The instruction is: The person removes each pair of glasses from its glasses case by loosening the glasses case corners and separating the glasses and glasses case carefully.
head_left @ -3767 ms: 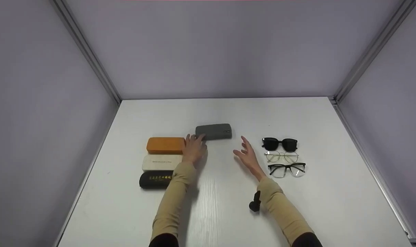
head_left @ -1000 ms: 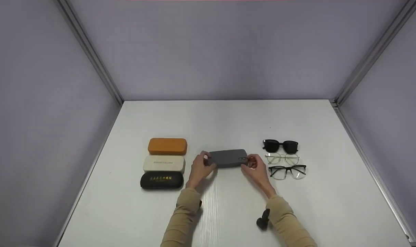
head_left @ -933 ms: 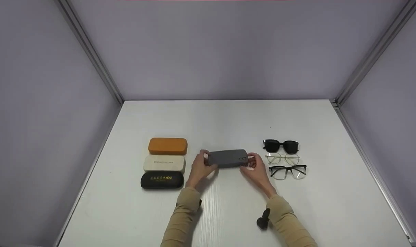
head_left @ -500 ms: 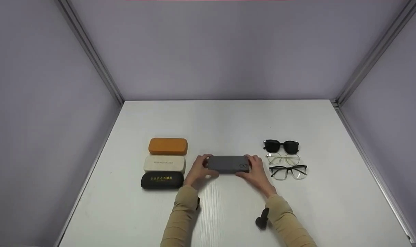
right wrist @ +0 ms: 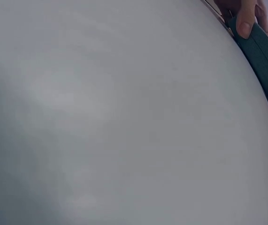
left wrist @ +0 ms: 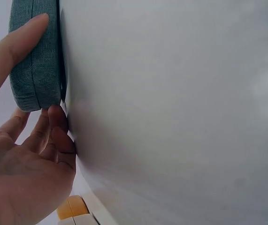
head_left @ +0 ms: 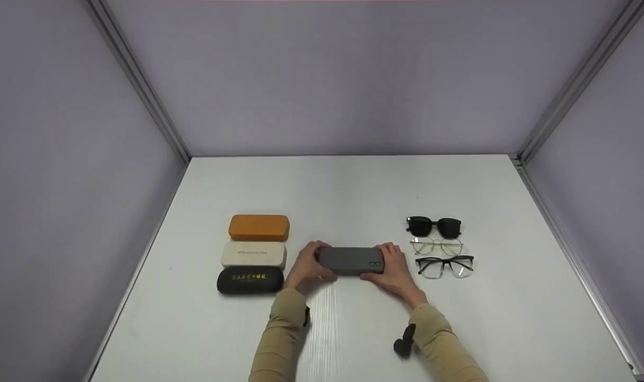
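Observation:
A grey glasses case (head_left: 350, 260) with a small glasses mark on its lid lies closed between both hands at the middle of the white table. My left hand (head_left: 307, 265) holds its left end, thumb on the near side and fingers behind. At the right end, my right hand (head_left: 395, 269) grips it in the same way. In the left wrist view the case (left wrist: 42, 84) looks greenish, its lid seam runs closed and the left thumb (left wrist: 30, 37) presses on the side. The right wrist view shows only part of the case (right wrist: 260, 54). Whether it touches the table is unclear.
Left of the hands stand an orange case (head_left: 259, 227), a white case (head_left: 254, 254) and a black case (head_left: 250, 280) in a column. On the right lie dark sunglasses (head_left: 434, 227), thin-framed glasses (head_left: 437, 246) and black-rimmed glasses (head_left: 445, 266).
First the grey case lay further back, with the left hand at it and the right hand apart. Both hands then took its ends. It has come nearer and straightened.

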Motion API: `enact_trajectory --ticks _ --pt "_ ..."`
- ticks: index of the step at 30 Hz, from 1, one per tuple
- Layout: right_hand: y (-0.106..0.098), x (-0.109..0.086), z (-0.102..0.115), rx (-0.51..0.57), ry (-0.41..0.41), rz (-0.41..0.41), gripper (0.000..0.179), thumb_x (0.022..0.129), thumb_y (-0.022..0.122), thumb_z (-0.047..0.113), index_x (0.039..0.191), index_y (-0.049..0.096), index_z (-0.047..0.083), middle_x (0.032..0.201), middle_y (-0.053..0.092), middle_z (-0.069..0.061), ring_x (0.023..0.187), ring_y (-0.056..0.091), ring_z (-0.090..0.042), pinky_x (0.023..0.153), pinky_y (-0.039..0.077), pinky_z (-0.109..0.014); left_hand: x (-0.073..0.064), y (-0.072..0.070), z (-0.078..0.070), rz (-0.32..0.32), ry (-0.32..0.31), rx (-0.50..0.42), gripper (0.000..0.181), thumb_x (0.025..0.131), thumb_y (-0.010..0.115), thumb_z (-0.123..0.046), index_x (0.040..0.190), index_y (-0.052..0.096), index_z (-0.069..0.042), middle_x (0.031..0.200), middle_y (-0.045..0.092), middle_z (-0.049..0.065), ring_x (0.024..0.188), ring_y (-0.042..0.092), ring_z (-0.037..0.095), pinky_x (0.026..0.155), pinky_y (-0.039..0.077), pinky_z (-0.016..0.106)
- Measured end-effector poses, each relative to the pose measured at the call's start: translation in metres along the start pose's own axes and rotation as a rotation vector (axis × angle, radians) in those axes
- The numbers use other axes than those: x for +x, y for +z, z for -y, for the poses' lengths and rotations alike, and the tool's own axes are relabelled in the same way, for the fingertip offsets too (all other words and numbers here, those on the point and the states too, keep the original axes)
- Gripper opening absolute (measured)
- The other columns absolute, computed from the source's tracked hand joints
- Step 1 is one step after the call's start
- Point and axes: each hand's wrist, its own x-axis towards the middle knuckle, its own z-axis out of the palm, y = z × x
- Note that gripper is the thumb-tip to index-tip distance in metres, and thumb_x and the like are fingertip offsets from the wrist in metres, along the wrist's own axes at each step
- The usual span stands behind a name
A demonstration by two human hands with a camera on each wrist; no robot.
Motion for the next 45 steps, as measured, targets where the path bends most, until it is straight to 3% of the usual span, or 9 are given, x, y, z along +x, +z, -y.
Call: enact_trajectory --ticks 18,31,45 --pt "0.002 -0.001 0.004 -0.017 -0.021 -0.051 0.078 0.064 0.091 0.045 0.123 0.060 0.004 0.118 0.060 -0.015 0.110 0.053 -0.034 0.096 0.043 -0.053 0.002 -0.003 0.000 -0.021 -0.015 0.084 0.068 0.063 0.094 -0.010 0.126 0.068 -0.006 0.119 0.067 0.017 0.110 0.062 0.034 0.098 0.052 0.048" --pt "0.002 -0.004 0.008 -0.011 0.028 -0.036 0.078 0.066 0.092 0.043 0.126 0.059 0.005 0.121 0.059 -0.013 0.113 0.052 -0.032 0.097 0.040 -0.052 0.005 -0.008 0.000 0.028 -0.002 0.142 0.064 0.067 0.093 -0.015 0.125 0.070 -0.004 0.115 0.068 0.016 0.106 0.064 0.033 0.095 0.054 0.046" --pt "0.002 -0.004 0.009 -0.015 0.058 -0.024 0.079 0.065 0.092 0.042 0.127 0.058 0.006 0.122 0.059 -0.012 0.115 0.052 -0.032 0.097 0.040 -0.050 0.015 -0.019 -0.003 0.095 -0.069 0.114 0.058 0.066 0.093 -0.018 0.121 0.074 -0.008 0.119 0.072 0.013 0.109 0.065 0.028 0.098 0.054 0.045"
